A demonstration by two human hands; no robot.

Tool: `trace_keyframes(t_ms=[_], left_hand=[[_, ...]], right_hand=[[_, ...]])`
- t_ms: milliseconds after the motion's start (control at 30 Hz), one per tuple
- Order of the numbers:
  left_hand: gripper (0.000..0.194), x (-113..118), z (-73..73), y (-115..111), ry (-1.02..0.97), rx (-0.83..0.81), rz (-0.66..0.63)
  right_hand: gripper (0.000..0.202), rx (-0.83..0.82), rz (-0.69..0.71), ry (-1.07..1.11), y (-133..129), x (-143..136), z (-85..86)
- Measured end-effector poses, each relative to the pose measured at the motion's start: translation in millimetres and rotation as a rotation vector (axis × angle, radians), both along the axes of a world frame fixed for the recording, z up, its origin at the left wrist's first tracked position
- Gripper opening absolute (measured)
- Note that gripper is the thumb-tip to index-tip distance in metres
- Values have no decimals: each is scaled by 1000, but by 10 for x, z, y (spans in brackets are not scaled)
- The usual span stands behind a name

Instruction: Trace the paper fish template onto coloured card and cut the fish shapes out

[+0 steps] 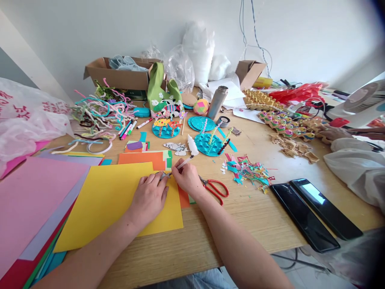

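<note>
A large yellow sheet (111, 200) lies on the wooden table. On its upper right part my left hand (150, 194) rests with fingers spread, its fingertips pressing on a small grey fish cutout (164, 175). My right hand (187, 178) is closed around a slim white pen (184, 162), its tip down beside the cutout. Red-handled scissors (218, 188) lie right of my right wrist, their blades partly hidden. Orange paper (141, 159) shows above the yellow sheet. More fish cutouts (176, 147) and a white glue bottle (192, 145) lie behind my hands.
Blue discs (209, 144) with twisted stems, a steel bottle (217, 102) and paper scraps (251, 170) sit beyond. Two phones (303, 216) lie at right, coloured sheets (33, 200) at left. Another person's hand (332, 132) is at the far right near painted egg cartons (288, 124).
</note>
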State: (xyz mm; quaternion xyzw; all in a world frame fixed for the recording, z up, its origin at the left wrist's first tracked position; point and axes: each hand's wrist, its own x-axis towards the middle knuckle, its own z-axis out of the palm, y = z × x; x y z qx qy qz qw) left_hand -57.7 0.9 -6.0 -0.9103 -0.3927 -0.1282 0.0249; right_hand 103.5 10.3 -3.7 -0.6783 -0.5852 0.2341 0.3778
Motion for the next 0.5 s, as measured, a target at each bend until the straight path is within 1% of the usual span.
trace_keyframes(t_ms=[300, 500], left_hand=[[31, -1, 6, 0, -6, -5, -1], [31, 0, 9, 0, 4, -1, -2]], right_hand=[[13, 3, 0, -119, -15, 10, 17], [16, 6, 9, -145, -30, 5, 24]])
